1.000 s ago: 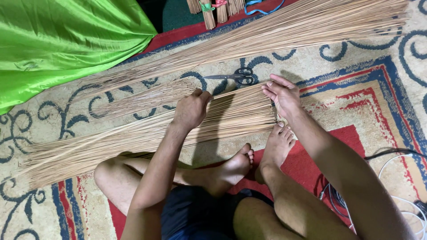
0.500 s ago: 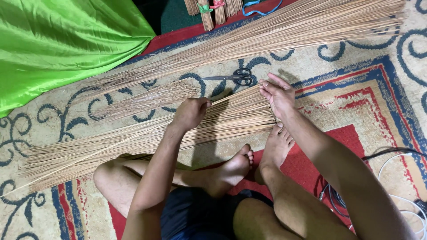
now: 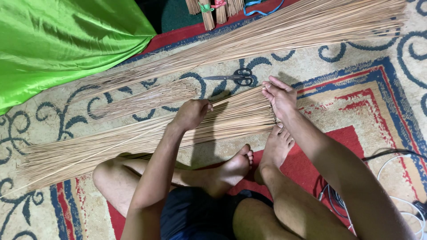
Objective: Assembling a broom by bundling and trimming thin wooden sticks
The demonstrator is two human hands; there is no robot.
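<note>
A wide fan of thin tan broom sticks (image 3: 133, 135) lies across the patterned carpet in front of my crossed legs. My left hand (image 3: 192, 113) is closed around a few of these sticks near the middle of the bundle. My right hand (image 3: 280, 98) is flat, fingers together, pressed against the cut ends of the sticks at the right. Black-handled scissors (image 3: 235, 77) lie on the carpet just beyond my hands.
A longer pile of sticks (image 3: 275, 33) runs diagonally at the top, with a smaller loose bunch (image 3: 147, 98) below it. Green shiny cloth (image 3: 62, 40) fills the upper left. Tied stick bundles (image 3: 213, 10) stand at the top. Cables (image 3: 400, 178) lie at the right.
My left hand has curled shut on a few sticks and lifted them slightly from the bundle. My right hand stays against the stick ends, shifted very little.
</note>
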